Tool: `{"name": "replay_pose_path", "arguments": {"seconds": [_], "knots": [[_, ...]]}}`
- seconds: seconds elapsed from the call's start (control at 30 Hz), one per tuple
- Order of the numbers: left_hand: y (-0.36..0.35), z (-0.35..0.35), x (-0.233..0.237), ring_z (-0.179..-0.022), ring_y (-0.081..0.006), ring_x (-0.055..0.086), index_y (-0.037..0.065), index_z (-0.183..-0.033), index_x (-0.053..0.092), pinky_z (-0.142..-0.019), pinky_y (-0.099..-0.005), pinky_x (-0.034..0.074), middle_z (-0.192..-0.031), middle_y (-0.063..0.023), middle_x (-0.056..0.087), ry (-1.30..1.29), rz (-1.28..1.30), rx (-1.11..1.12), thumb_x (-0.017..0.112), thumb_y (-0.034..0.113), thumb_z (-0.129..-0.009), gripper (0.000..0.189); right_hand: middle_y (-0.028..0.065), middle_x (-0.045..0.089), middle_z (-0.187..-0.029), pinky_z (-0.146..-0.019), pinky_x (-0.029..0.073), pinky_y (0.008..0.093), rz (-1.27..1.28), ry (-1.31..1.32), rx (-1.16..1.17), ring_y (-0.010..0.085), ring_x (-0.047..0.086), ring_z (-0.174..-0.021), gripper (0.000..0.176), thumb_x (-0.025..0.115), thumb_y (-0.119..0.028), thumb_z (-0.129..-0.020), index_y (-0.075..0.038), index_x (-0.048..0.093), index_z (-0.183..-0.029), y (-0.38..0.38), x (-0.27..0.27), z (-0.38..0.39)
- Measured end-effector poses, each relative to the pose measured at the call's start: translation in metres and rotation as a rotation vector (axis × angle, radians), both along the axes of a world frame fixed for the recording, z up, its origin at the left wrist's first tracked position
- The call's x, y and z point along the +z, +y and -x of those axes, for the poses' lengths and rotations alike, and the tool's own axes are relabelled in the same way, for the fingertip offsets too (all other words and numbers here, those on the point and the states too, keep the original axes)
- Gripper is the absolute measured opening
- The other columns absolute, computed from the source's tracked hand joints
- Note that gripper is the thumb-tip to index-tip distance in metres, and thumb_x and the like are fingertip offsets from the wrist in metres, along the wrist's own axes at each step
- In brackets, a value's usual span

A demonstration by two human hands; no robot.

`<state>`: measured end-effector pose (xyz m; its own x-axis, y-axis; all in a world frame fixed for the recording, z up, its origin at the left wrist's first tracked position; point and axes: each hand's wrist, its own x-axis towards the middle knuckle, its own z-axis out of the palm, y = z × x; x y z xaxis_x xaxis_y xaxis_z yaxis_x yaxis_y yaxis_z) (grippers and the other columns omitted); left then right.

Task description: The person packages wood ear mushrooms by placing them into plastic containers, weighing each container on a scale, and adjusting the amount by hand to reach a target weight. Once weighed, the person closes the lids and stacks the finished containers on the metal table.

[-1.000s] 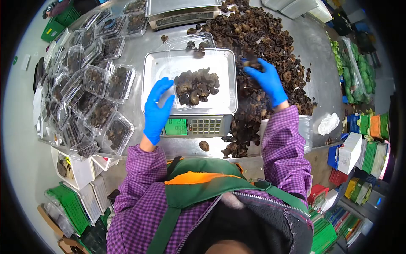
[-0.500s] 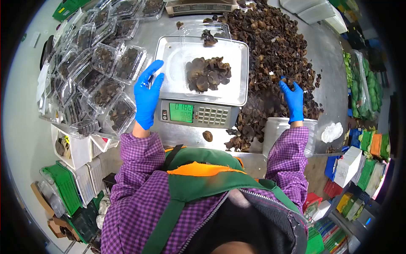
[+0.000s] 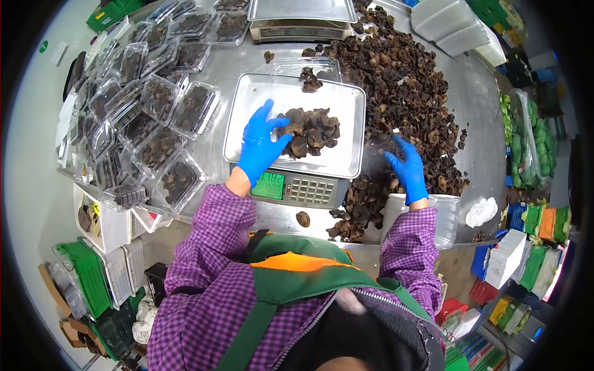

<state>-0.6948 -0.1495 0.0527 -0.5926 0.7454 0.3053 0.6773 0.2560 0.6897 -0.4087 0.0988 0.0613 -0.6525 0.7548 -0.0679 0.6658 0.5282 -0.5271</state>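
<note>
A pile of wood ear mushrooms (image 3: 311, 131) sits in a clear plastic box on the steel pan (image 3: 244, 102) of a digital scale (image 3: 312, 190). My left hand (image 3: 261, 145), in a blue glove, reaches over the pan with fingers spread; thumb and fingertips are right at the left side of the mushrooms. To the right of the scale, my right hand (image 3: 407, 170), gloved alike, hovers at the near part of a large heap of loose mushrooms (image 3: 411, 80). Its thumb and fingers are apart, with nothing visible between them. The box's clear lid (image 3: 288, 65) carries a few mushroom pieces.
Filled clear boxes (image 3: 158, 99) are stacked on the left of the steel table. A second scale (image 3: 300, 29) stands at the back. Stacked empty clear containers (image 3: 445, 216) and a crumpled white cloth (image 3: 481, 212) lie at the front right. One mushroom (image 3: 302, 219) rests near the table edge.
My left hand has moved right, from the pan's left edge to the mushrooms in the box. My right hand has drawn back from the heap and shifted left. The camera view has tilted slightly.
</note>
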Motion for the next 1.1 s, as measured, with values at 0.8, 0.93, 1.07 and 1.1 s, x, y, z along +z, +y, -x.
{"name": "replay_pose_path", "arguments": {"seconds": [0.8, 0.93, 1.07, 1.1], "knots": [[0.04, -0.115, 0.102, -0.136, -0.0257, 0.037, 0.003, -0.131, 0.054, -0.111, -0.0373, 0.03, -0.151, -0.0126, 0.034, -0.289, -0.196, -0.537, 0.054, -0.003, -0.089, 0.042, 0.0097, 0.068, -0.103, -0.081, 0.053, 0.031, 0.201, 1.077, -0.089, 0.0164, 0.066, -0.094, 0.025, 0.065, -0.014, -0.088, -0.005, 0.066, -0.111, -0.082, 0.083, -0.037], [0.03, -0.108, 0.076, -0.133, -0.0261, 0.041, 0.001, -0.127, 0.056, -0.109, -0.0374, 0.032, -0.146, -0.0142, 0.042, -0.304, -0.08, -0.512, 0.055, -0.003, -0.088, 0.039, 0.0064, 0.067, -0.099, -0.07, 0.055, 0.0266, 0.074, 1.127, -0.595, 0.0119, 0.064, -0.081, 0.028, 0.062, -0.016, -0.092, -0.006, 0.063, -0.118, -0.032, 0.055, -0.204], [0.011, -0.103, 0.05, -0.127, -0.0256, 0.048, -0.002, -0.121, 0.06, -0.107, -0.0367, 0.034, -0.138, -0.0145, 0.051, -0.449, 0.071, -0.436, 0.052, -0.002, -0.09, 0.032, 0.0087, 0.066, -0.1, -0.065, 0.055, 0.0263, 0.055, 1.103, -1.193, 0.0153, 0.065, -0.075, 0.036, 0.06, -0.02, -0.094, -0.002, 0.057, -0.125, -0.008, 0.003, -0.341], [0.009, -0.103, 0.046, -0.127, -0.0253, 0.048, -0.002, -0.121, 0.06, -0.107, -0.0369, 0.034, -0.138, -0.0147, 0.051, -0.434, 0.099, -0.458, 0.052, -0.002, -0.09, 0.032, 0.0087, 0.066, -0.1, -0.065, 0.055, 0.0263, 0.05, 1.11, -1.192, 0.0153, 0.065, -0.075, 0.036, 0.06, -0.02, -0.094, -0.002, 0.057, -0.125, 0.006, -0.006, -0.37]]}}
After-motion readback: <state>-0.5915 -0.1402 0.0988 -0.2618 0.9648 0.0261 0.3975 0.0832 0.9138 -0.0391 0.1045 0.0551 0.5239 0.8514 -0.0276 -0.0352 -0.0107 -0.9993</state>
